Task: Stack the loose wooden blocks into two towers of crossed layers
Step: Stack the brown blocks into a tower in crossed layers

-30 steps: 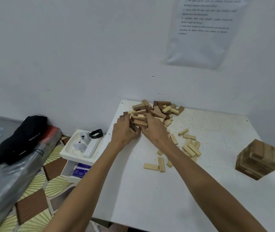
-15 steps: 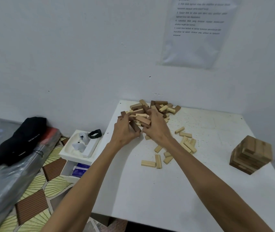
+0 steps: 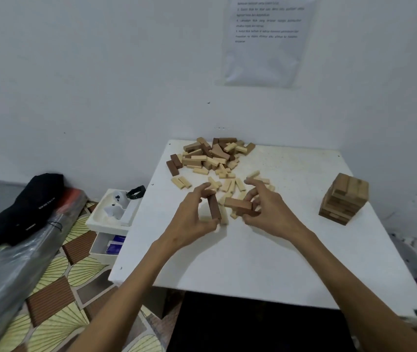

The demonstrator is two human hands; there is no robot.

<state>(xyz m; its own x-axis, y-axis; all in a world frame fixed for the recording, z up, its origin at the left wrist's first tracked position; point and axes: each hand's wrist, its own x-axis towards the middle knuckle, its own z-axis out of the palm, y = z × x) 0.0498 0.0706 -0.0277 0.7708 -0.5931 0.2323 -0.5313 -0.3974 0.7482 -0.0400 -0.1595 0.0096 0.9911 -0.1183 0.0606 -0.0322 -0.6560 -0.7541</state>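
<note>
The right hand (image 3: 265,209) hides part of what it holds. Its fingers curl round a reddish-brown block (image 3: 237,204) lying crosswise, and whether a second block sits under it cannot be told. The left hand (image 3: 194,214) pinches a dark brown block (image 3: 214,207) between thumb and fingers, nearly upright, with a pale block (image 3: 223,217) just behind it, half covered. Both hands are over the middle of the white table (image 3: 253,257), whose near right corner is cut off and blurred. The heap of loose blocks (image 3: 212,156) lies at the far edge, and pale scattered blocks (image 3: 229,184) lie between the heap and the hands. A finished tower (image 3: 345,198) of crossed layers stands well apart on the right. Left of the table, a white tray (image 3: 100,219) holds white objects too blurred to name and a black strap (image 3: 136,193) on its far rim. Below it, an open drawer (image 3: 98,246) holds a blue-purple box (image 3: 114,247). A sheet of paper (image 3: 265,59) on the wall carries printed lines too small to read, its top cut off. The white lettering on the black cloth bundle (image 3: 24,207) at far left is also illegible.
</note>
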